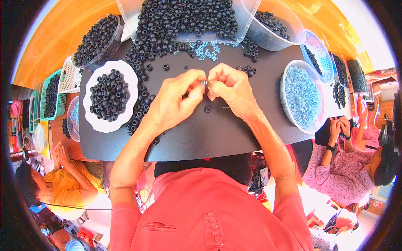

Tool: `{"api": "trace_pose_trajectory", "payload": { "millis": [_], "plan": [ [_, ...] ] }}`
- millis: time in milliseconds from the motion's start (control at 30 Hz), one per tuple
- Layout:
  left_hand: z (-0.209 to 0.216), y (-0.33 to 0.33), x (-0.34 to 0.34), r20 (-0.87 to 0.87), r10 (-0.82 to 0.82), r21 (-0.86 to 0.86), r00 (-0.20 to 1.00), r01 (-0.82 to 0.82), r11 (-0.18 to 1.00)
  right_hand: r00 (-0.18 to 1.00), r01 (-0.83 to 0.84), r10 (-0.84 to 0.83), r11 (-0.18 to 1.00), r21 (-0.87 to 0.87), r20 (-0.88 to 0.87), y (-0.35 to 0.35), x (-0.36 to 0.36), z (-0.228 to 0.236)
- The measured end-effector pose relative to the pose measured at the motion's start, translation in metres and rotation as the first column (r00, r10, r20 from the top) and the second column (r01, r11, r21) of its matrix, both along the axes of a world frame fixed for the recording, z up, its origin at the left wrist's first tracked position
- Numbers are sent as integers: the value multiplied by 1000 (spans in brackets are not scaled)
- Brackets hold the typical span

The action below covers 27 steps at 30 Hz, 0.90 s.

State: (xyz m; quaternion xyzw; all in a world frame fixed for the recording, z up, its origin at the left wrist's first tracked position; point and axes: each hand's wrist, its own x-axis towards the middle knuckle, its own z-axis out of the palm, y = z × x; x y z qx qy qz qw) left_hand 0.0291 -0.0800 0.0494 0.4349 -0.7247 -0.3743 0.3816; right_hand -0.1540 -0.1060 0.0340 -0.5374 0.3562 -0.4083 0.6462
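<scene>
Over the middle of the dark table, my left hand (179, 95) and my right hand (235, 88) meet with their fingertips pinched. Between them is a small shiny dark-and-silver piece (204, 82), mostly covered by the fingers, so its kind cannot be made out. Just below the fingertips lies a loose black ring-shaped part (207, 109). Beyond my hands, light-blue small pieces (205, 51) are scattered in front of a clear bin (125, 19) full of black hollow parts. More black parts (144, 98) lie in a strip left of my left forearm.
At the left a white scalloped plate (94, 121) holds black parts, with a clear tub (119, 39) of them behind it. A round tub (289, 113) of light-blue pieces stands right; another clear tub (299, 31) is farther back. Other people sit at both sides.
</scene>
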Motion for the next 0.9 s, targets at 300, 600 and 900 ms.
{"api": "trace_pose_trajectory", "payload": {
  "millis": [300, 600, 900],
  "plan": [
    [-11, -4, -1, 216, 99, -500, 971, 23, 866, 1000, 0, 1, 1000, -18, 21, 1, 2, -1],
    [-8, -2, -2, 175, 105, -465, 979, -12, 885, 993, 114, -114, 980, -162, 8, 4, 7, -6],
    [-3, -2, 1, -213, -42, 148, 976, 74, 986, 995, 95, -93, 986, -134, 23, 7, 6, 1]
  ]
}}
